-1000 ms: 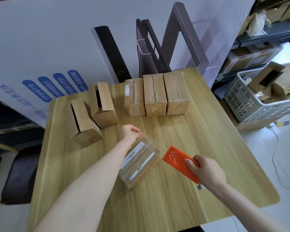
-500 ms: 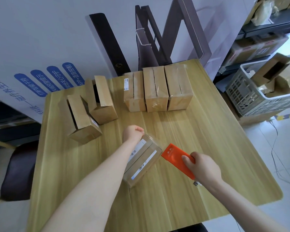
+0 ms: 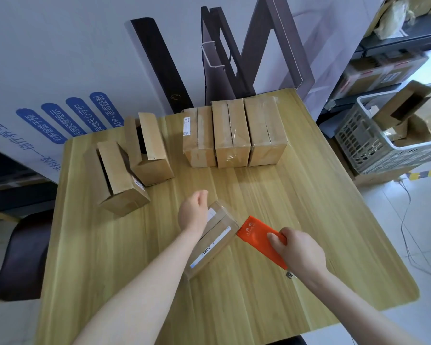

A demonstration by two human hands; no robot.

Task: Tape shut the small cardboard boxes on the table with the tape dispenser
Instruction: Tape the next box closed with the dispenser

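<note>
Head view, starting at your left: a dark chair (image 3: 20, 257) stands beside the table (image 3: 284, 195). On the table's far left an open box (image 3: 121, 180) lies with its flaps apart. A second open box (image 3: 151, 150) stands just behind it and to its right, very close to it. At the back centre, three taped boxes (image 3: 232, 135) stand side by side and touching, with clear tape shining across them.

Your left hand (image 3: 193, 215) lies over the far end of the box (image 3: 214, 242) in front of you. That box lies flat and slanted near the table's middle, with its white labels facing up. Your fingers bend down past its far end, but the back of your hand hides them, so it is not clear whether they grip the box or only rest on it.

Just right of the box, your right hand (image 3: 299, 252) wraps fingers and thumb round the orange dispenser (image 3: 259, 235). The dispenser's front edge touches the box's right upper edge. Beyond the table's right side stands a grey basket (image 3: 383, 155) holding cardboard pieces.
</note>
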